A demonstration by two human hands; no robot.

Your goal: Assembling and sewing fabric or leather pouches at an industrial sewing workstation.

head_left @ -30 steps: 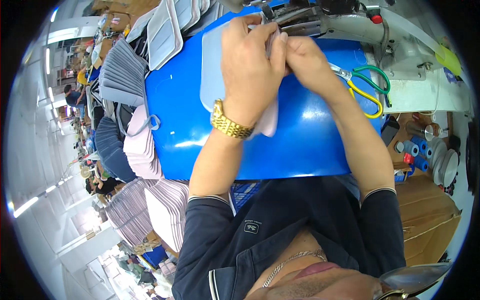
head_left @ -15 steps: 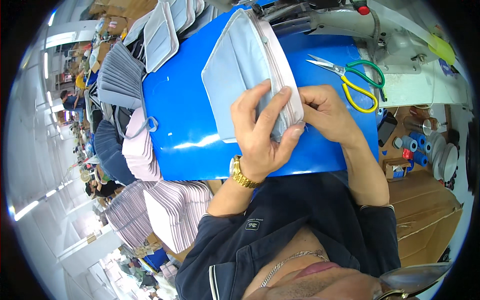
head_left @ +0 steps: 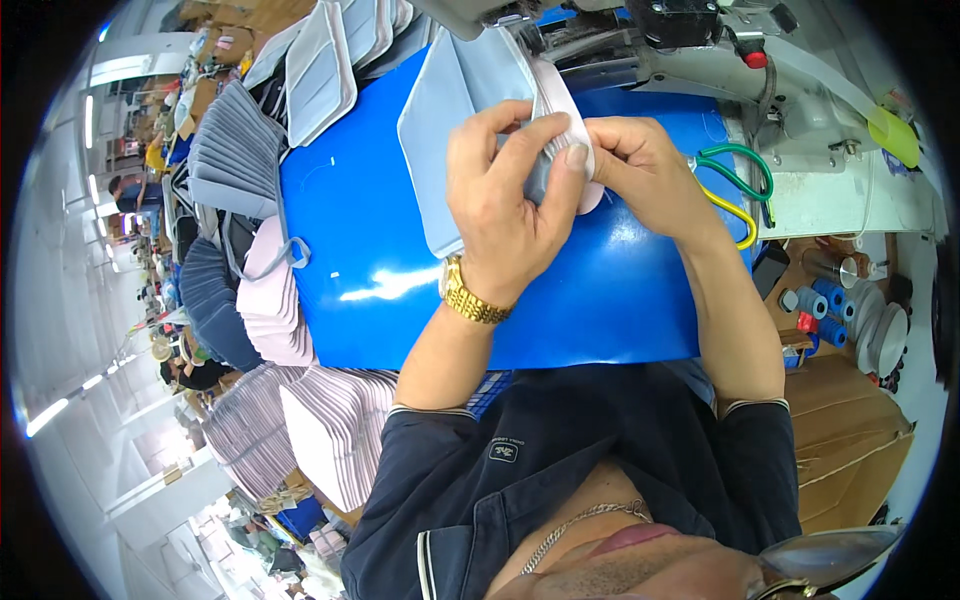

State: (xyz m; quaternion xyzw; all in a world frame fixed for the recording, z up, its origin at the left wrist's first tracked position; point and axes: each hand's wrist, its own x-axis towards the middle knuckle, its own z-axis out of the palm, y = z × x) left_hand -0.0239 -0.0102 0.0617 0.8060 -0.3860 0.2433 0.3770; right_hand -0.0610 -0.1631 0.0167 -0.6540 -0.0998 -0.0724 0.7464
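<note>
A pouch with pale blue-grey lining (head_left: 432, 160) and a pink zippered edge (head_left: 555, 100) lies on the blue work sheet (head_left: 370, 320), its far end beneath the sewing machine (head_left: 668, 22). My left hand (head_left: 505, 205) grips the pouch along the zipper side with curled fingers. My right hand (head_left: 645, 180) pinches the same edge just to the right, its fingertips partly hidden. Scissors with green and yellow handles (head_left: 735, 165) lie right of my right hand, their blades mostly hidden behind it.
Stacks of grey panels (head_left: 235, 150), pink panels (head_left: 270, 290) and more pale pieces (head_left: 318, 75) line the left side. Blue thread cones (head_left: 828, 298) sit at the right, above a cardboard box (head_left: 850, 430). Other people (head_left: 130, 195) appear in the far-left background.
The pouch and both hands first came down toward me, uncovering the zipper, and have since moved back up toward the machine. My right hand now overlaps the scissors' blades.
</note>
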